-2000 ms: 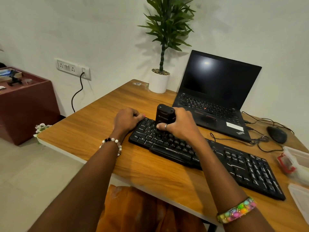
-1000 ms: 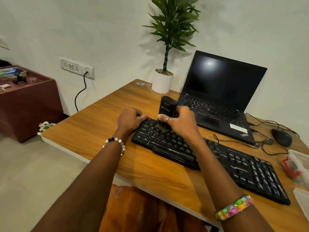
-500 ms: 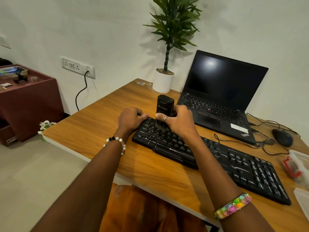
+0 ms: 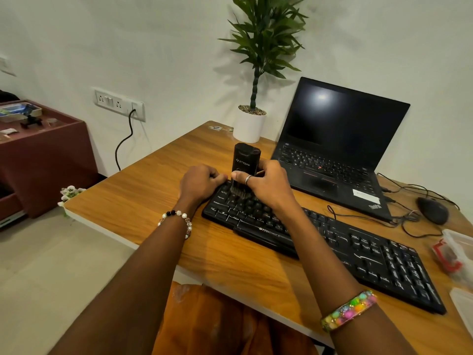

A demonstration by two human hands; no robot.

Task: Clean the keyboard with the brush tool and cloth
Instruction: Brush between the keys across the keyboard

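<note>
At about nine o'clock from the brush, the left hand point(image 4: 198, 184) rests with curled fingers on the far left corner of the long black plastic keyboard point(image 4: 320, 242); whether those fingers grip the edge or merely press it cannot be told. The keyboard lies slantwise on the glossy orange-brown wooden desk point(image 4: 143, 201), running from the hands toward four o'clock.

Just right of that hand, the tall black box-shaped brush tool point(image 4: 246, 163) stands upright, its short bristles down on the upper-left keys. The right hand point(image 4: 268, 187) clamps its thumb and fingers round the tool's lower body.

By my reading the work is early: brushing sits at the left end only, and the middle keys, the number pad at four o'clock, and the whole cloth wipe look left to do. No cloth can be made out.

At one o'clock an open black laptop point(image 4: 340, 139) sits behind the keyboard; at three o'clock lies a black mouse point(image 4: 433, 210).

Compared with half a second ago, the hands and the tool keep nearly the same spot on the same keys. Two seconds back the tool sat lower in the hand, its bristles hidden.
</note>
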